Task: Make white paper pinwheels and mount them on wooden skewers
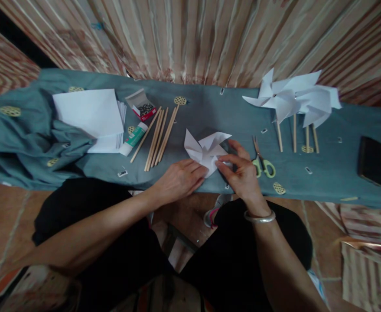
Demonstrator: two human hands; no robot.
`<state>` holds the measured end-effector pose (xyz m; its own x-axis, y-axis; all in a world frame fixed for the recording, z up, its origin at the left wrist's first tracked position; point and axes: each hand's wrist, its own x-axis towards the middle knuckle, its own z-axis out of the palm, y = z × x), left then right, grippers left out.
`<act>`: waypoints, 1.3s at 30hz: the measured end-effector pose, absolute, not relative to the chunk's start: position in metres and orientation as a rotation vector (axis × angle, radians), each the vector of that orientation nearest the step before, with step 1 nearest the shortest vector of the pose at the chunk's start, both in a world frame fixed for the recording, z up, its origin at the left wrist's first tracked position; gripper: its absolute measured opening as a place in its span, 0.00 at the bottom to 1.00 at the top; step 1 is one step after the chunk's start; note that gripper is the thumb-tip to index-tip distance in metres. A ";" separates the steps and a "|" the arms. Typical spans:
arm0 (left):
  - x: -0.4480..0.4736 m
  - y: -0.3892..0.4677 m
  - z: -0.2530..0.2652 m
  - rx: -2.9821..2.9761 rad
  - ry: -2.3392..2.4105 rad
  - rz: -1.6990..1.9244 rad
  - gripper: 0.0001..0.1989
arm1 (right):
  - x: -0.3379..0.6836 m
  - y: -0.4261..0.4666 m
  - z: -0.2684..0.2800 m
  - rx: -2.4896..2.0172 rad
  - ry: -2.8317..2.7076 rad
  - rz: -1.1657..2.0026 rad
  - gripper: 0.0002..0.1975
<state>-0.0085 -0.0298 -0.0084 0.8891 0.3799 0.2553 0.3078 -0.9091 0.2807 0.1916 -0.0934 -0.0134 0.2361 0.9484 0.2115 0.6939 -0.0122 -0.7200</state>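
Observation:
A white paper pinwheel (pixel 206 151) lies near the front edge of the cloth-covered table. My left hand (pixel 185 177) is closed at its lower left side, fingers together and holding the paper. At the right side of the pinwheel, my right hand (pixel 242 171) pinches one paper blade between thumb and fingers. Scissors with green handles (pixel 264 167) lie just right of my right hand. To the left are several wooden sticks (pixel 157 138), a green and white glue tube (pixel 133 138), and an open small red box (pixel 144 110) with small dark metal pieces inside.
A stack of white paper (pixel 86 112) sits at the left by bunched-up grey-green cloth (pixel 30 134). Several pinwheels on sticks (pixel 294 97) lie at the back right. A black phone (pixel 372 160) rests at the far right. A striped curtain (pixel 190 39) hangs behind the table.

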 end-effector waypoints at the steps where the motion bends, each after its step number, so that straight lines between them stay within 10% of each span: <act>1: -0.009 -0.030 -0.009 2.817 0.535 0.459 0.12 | 0.190 -0.093 -0.014 -1.778 -1.547 0.400 0.06; 39: -0.006 -0.030 -0.017 2.529 0.552 0.506 0.13 | 0.174 -0.101 -0.014 -1.761 -1.912 0.106 0.16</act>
<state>-0.0060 -0.0301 -0.0170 0.8487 0.4692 0.2440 0.2840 -0.7936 0.5381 0.1740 -0.1014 -0.0142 -0.0064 0.9450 0.3269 0.9033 0.1456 -0.4035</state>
